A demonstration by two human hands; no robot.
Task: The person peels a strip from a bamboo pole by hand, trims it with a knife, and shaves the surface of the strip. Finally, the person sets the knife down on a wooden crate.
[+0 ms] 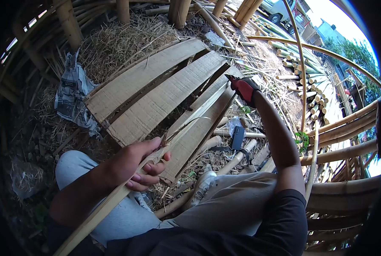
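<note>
A long, pale bamboo strip point(107, 200) runs from beside my left thigh up across the slatted wooden bench. My left hand point(141, 166) is bare and closed around it, thumb on top. By that thumb a small brown pointed piece sticks up, and a thin sliver point(192, 121) curls away from the strip. At the far end of the bench, my right hand point(244, 90) wears a red and black glove and is closed at the strip's other end. A dark tip shows at its fingers. Rough planks point(169, 96) with gaps between them lie beneath the strip.
A phone point(238, 138) lies on the ground right of the bench, among bamboo poles point(237, 158). Crumpled newspaper point(73, 96) and dry shavings point(118, 47) are at the left. Stacked bamboo point(316, 94) and a vehicle point(280, 10) stand beyond. A bamboo railing point(344, 151) is at right.
</note>
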